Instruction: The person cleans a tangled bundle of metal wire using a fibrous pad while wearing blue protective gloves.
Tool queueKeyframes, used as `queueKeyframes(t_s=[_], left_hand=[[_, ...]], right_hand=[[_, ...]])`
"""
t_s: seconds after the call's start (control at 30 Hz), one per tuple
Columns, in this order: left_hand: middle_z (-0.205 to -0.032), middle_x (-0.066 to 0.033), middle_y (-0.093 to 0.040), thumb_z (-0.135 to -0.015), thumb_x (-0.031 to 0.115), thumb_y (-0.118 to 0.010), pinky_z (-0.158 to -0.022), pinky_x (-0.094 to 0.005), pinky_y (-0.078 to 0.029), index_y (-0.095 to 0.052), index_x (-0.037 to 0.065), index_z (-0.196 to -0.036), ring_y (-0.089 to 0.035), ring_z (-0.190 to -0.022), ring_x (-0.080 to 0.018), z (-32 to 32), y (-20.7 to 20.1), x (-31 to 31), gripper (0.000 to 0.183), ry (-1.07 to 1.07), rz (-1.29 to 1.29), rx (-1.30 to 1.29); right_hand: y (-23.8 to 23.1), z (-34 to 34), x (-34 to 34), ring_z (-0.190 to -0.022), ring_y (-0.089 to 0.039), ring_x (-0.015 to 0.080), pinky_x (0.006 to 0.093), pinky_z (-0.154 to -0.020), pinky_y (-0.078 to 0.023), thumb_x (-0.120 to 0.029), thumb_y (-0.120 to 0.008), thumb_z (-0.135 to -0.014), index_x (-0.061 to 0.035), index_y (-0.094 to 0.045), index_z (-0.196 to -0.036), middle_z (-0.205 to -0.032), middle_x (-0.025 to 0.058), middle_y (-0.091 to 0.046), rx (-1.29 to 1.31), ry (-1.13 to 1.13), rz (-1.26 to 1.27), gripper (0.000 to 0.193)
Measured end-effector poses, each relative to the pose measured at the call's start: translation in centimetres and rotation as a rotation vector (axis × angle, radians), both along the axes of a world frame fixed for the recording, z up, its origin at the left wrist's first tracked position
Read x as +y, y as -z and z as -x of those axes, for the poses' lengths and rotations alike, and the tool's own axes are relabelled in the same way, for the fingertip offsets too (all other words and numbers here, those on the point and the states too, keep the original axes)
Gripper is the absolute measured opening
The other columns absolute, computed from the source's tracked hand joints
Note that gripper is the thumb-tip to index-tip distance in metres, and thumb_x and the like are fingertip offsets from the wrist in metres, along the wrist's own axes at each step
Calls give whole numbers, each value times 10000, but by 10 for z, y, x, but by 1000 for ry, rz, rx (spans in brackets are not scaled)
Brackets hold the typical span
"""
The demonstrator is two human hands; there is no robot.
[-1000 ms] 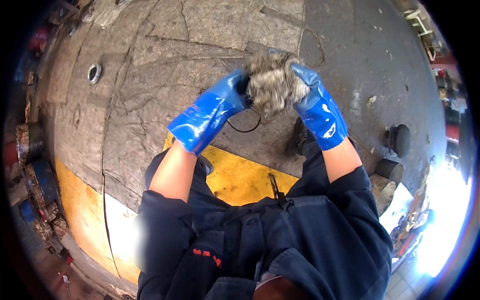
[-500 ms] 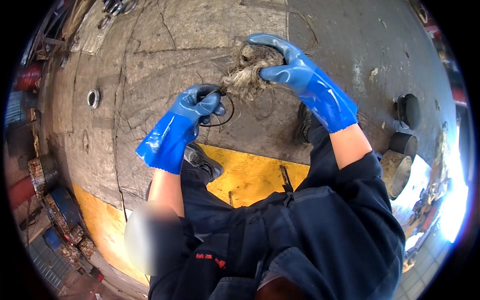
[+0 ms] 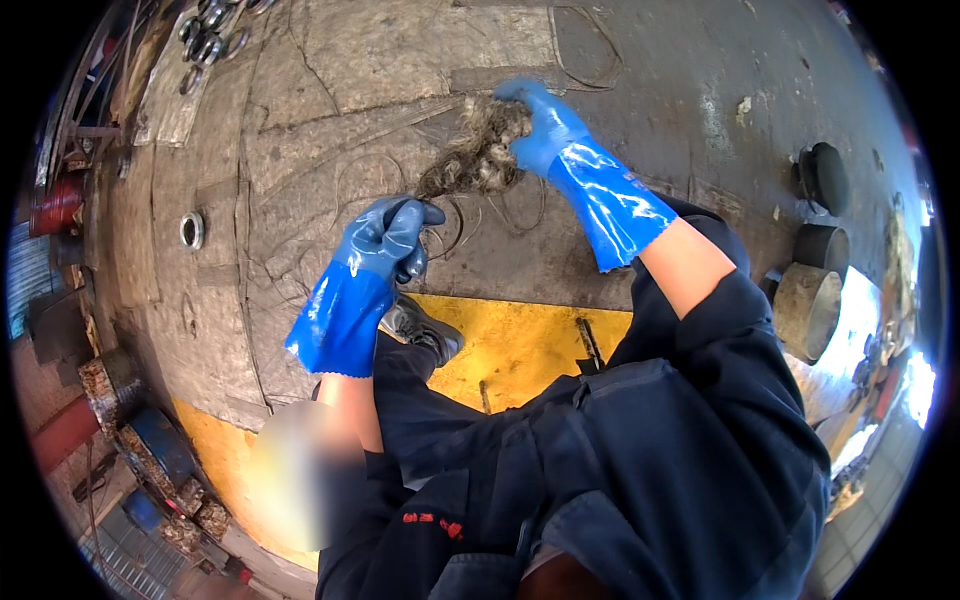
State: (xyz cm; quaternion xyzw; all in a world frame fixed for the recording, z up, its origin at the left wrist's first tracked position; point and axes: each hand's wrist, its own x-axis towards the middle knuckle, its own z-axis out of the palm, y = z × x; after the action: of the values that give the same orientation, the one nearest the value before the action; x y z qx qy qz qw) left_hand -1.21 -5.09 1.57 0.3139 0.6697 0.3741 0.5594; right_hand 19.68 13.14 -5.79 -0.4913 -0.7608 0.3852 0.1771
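My right hand [image 3: 543, 122], in a blue rubber glove, is closed on the upper right side of a shaggy grey-brown wad of fibres [image 3: 482, 152]. The wad tapers down to the left, toward my left hand [image 3: 385, 238], gloved the same way. That hand is pinched on a thin dark loop [image 3: 461, 222], like a cord or rubber ring, which curves out to its right. Where the wad's narrow end meets the loop, dark strands and fingers hide the exact contact. Both hands are above the worn grey-brown floor sheeting [image 3: 330, 140].
A single metal ring [image 3: 191, 230] lies on the left; several more rings [image 3: 207, 40] sit at the far left. Thin loops [image 3: 590, 60] lie on the dark floor ahead. Short cylinders [image 3: 808, 312] stand at right. Between my feet is a yellow panel [image 3: 520, 340]. Rusty machinery [image 3: 150, 450] lines the left edge.
The wad has moved down and left, its end stretched toward my left hand. My right hand has turned further around it. My left hand sits slightly lower, and less of the loop shows.
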Motion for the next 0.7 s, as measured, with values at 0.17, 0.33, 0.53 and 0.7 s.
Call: queueKeyframes(t_s=[0.17, 0.33, 0.53, 0.7], left_hand=[[-612, 7, -543, -1012, 352, -614, -463, -240, -310, -719, 9, -1045, -434, -491, -68, 4, 16, -7, 360, -108, 33, 30], [-687, -49, -622, -990, 349, -654, -461, -246, -346, -684, -14, -1056, -465, -501, -77, 1, -16, 0, 370, -131, -100, -68], [-637, -27, -586, -1000, 326, -649, -457, -236, -308, -705, -14, -1067, -447, -494, -76, 33, -5, -18, 351, -245, -52, 13], [-600, 0, -526, -1016, 342, -612, -487, -241, -315, -717, 6, -1056, -451, -512, -74, 22, -4, -16, 355, -58, 16, 47]], right_hand=[[-40, 36, -43, -1173, -651, 326, 403, -1007, -549, -20, -688, -772, -122, -525, -1421, -1258, 154, -643, 337, -235, 313, 678], [-37, 16, 0, -1063, -690, 374, 463, -893, -569, -132, -787, -775, -73, -677, -1138, -1121, 199, -708, -286, -28, -158, 384], [-6, -24, 22, -1218, -633, 341, 409, -1011, -537, -60, -757, -762, -137, -575, -1366, -1349, 157, -635, -385, 167, -222, 635], [-47, -1, -6, -1185, -645, 265, 371, -988, -553, -86, -708, -863, -86, -598, -1339, -1282, 157, -660, 26, 1, 264, 489]])
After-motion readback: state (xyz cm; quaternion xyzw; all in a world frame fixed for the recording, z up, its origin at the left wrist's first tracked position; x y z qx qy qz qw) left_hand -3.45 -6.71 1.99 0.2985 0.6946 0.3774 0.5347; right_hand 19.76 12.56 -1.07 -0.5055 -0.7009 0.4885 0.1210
